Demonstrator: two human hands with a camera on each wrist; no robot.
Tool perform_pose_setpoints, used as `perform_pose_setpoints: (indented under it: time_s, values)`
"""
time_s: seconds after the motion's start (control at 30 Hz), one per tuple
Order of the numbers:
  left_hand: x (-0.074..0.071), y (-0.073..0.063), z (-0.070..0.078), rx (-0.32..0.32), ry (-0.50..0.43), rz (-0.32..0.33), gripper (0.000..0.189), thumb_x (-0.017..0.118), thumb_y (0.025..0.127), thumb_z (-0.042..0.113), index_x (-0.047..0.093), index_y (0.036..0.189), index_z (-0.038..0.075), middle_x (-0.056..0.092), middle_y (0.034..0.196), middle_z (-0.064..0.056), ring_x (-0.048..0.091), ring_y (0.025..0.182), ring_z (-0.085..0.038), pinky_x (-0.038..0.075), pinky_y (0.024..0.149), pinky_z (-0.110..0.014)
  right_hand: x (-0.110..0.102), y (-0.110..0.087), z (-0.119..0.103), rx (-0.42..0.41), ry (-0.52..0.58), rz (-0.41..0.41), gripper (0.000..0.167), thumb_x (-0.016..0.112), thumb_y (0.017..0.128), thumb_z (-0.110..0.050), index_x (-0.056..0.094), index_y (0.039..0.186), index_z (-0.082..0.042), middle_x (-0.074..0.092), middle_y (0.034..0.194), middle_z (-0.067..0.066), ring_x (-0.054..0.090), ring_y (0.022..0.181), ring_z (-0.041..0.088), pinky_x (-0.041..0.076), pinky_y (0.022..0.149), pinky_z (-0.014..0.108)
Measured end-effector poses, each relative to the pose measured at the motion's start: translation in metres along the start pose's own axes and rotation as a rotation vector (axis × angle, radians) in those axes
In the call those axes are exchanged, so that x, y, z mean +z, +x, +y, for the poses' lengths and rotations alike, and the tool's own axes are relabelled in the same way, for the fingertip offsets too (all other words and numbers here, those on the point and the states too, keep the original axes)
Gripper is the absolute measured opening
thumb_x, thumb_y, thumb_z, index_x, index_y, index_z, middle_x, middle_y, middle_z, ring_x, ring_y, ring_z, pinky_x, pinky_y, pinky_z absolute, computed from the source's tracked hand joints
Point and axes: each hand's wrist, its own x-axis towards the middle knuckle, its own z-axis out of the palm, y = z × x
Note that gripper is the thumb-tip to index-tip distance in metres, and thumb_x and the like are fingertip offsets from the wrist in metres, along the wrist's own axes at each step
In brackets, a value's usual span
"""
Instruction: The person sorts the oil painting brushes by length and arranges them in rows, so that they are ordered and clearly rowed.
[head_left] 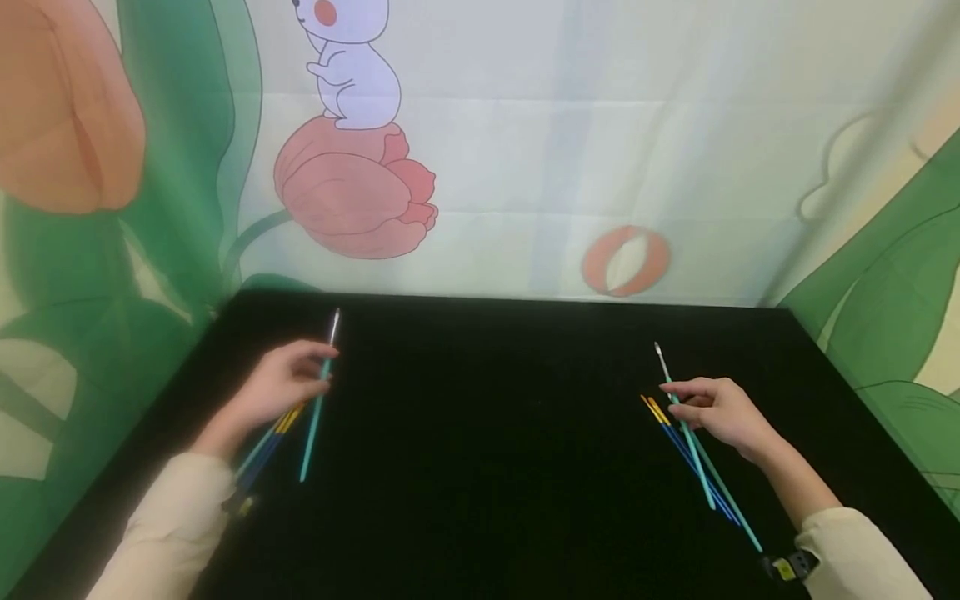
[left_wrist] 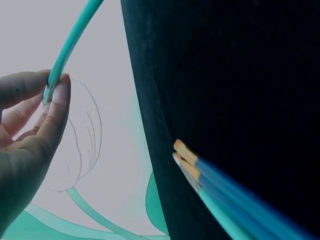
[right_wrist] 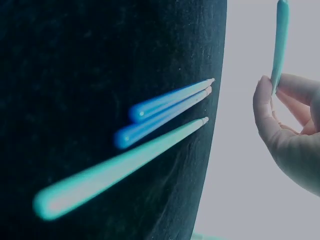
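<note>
My left hand (head_left: 288,379) pinches a teal paintbrush (head_left: 311,433) between thumb and fingertips, its bristle end pointing away from me. Below that hand lie two blue paintbrushes (left_wrist: 225,187) with yellow-orange ends and another teal paintbrush (left_wrist: 212,210), partly hidden by the wrist in the head view. On the other side, my right hand (head_left: 720,410) pinches a second teal paintbrush (head_left: 700,462), bristles also pointing away. Under it, two blue paintbrushes (right_wrist: 162,120) and one more teal paintbrush (right_wrist: 120,172) lie side by side on the black table.
The black tabletop (head_left: 480,433) stretches between the two groups of brushes. A printed curtain (head_left: 510,167) with tulips and a white animal hangs along its far edge and both sides. Dark wrist straps (head_left: 802,565) sit at the cuffs of the light sleeves (head_left: 862,550).
</note>
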Motion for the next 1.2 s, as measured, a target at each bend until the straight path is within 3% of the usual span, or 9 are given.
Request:
perform_pose_setpoints:
  time_s: [0.23, 0.57, 0.97, 1.2]
  values:
    - [0.006, 0.011, 0.003, 0.014, -0.028, 0.022, 0.044, 0.065, 0.078, 0.004, 0.052, 0.121, 0.004, 0.058, 0.106, -0.016, 0.059, 0.093, -0.029, 0.053, 0.073, -0.036, 0.004, 0.004, 0.001, -0.037, 0.017, -0.001, 0.039, 0.058, 0.088, -0.012, 0.051, 0.122, 0.007, 0.061, 0.097, 0.024, 0.059, 0.070, 0.017, 0.053, 0.062, 0.036]
    - [0.018, 0.028, 0.011, -0.025, -0.124, 0.091, 0.041, 0.064, 0.081, 0.006, 0.053, 0.120, 0.003, 0.055, 0.115, -0.015, 0.056, 0.101, -0.027, 0.050, 0.082, -0.039, 0.007, 0.008, -0.003, -0.057, 0.042, -0.002, 0.039, 0.057, 0.089, -0.012, 0.051, 0.122, 0.009, 0.059, 0.103, 0.026, 0.061, 0.074, 0.023, 0.053, 0.063, 0.036]
    - [0.030, 0.046, 0.010, -0.032, -0.162, 0.078, 0.039, 0.066, 0.081, 0.006, 0.056, 0.118, 0.007, 0.058, 0.113, -0.011, 0.058, 0.099, -0.024, 0.051, 0.082, -0.038, 0.009, 0.013, -0.005, -0.054, 0.040, -0.012, 0.038, 0.056, 0.089, -0.011, 0.050, 0.122, 0.008, 0.060, 0.102, 0.025, 0.062, 0.073, 0.026, 0.053, 0.063, 0.036]
    - [0.040, 0.058, 0.009, -0.021, -0.200, 0.047, 0.040, 0.064, 0.081, 0.001, 0.055, 0.119, 0.004, 0.058, 0.111, -0.015, 0.059, 0.098, -0.026, 0.051, 0.081, -0.036, 0.010, 0.014, -0.005, -0.053, 0.047, -0.020, 0.038, 0.055, 0.089, -0.008, 0.049, 0.123, 0.009, 0.061, 0.099, 0.023, 0.063, 0.072, 0.025, 0.053, 0.064, 0.036]
